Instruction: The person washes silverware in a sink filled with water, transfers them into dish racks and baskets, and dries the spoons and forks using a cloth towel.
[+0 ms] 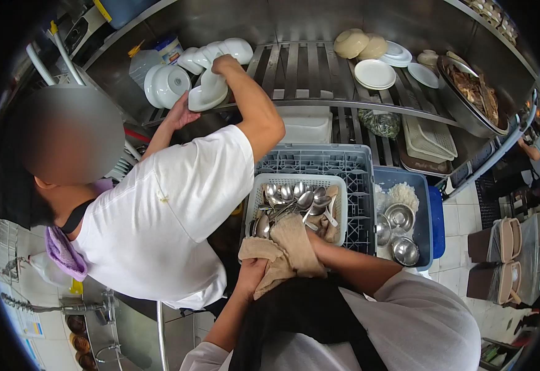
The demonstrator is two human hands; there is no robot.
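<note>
A tan cloth [288, 250] is bunched between my two hands at the near edge of a white plastic basket [343, 213]. My left hand [252, 273] grips its lower left part with closed fingers. My right hand [312, 240] is wrapped in the upper right part, its fingers mostly covered; whether cutlery is inside the folds cannot be seen. Metal spoons [304, 199] fill the basket just beyond the cloth, bowls upward. The basket rests on a grey dish rack [359, 179].
On the left, a co-worker in a white shirt [177, 191] handles white bowls [208, 93] on the slatted metal shelf [291, 68]. Right of the rack, a blue-grey tub [427, 185] holds metal bowls [399, 216]. A large metal pan [467, 93] stands at the shelf's right end.
</note>
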